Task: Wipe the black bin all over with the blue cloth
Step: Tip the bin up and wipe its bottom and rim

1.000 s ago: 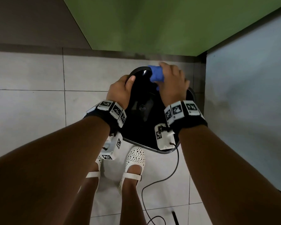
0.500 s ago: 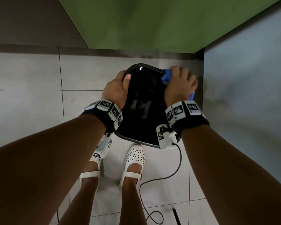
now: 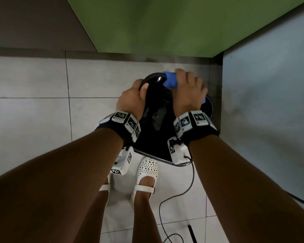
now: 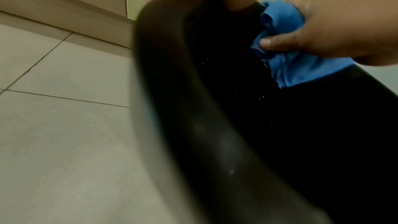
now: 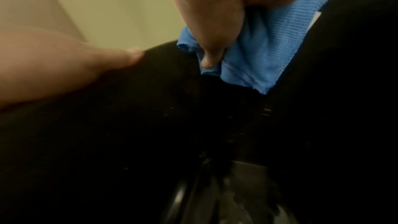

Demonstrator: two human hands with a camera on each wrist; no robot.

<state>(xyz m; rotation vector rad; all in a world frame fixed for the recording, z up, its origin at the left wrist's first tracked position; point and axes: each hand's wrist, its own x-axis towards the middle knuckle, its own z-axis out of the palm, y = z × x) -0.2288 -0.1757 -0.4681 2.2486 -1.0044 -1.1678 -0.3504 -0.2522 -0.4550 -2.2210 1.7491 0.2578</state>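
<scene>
The black bin (image 3: 154, 118) stands on the tiled floor in a corner, seen from above with its opening toward me. My left hand (image 3: 134, 99) grips its left rim, thumb hooked inside. My right hand (image 3: 189, 90) holds the bunched blue cloth (image 3: 170, 81) and presses it on the far rim. In the left wrist view the bin's rim (image 4: 172, 94) curves past and the right hand (image 4: 336, 28) pinches the cloth (image 4: 282, 21) with its thumb. The right wrist view shows the cloth (image 5: 267, 48) under my thumb, over the dark inside of the bin (image 5: 150, 134).
A green panel (image 3: 165, 23) rises just behind the bin and a grey wall (image 3: 270, 102) closes the right side. My feet in white shoes (image 3: 147, 174) stand right before the bin. A black cable (image 3: 186, 190) loops on the floor tiles (image 3: 33, 120).
My right hand has slid the blue cloth back to the left along the bin's far rim from the right corner. The left hand keeps its grip on the left rim.
</scene>
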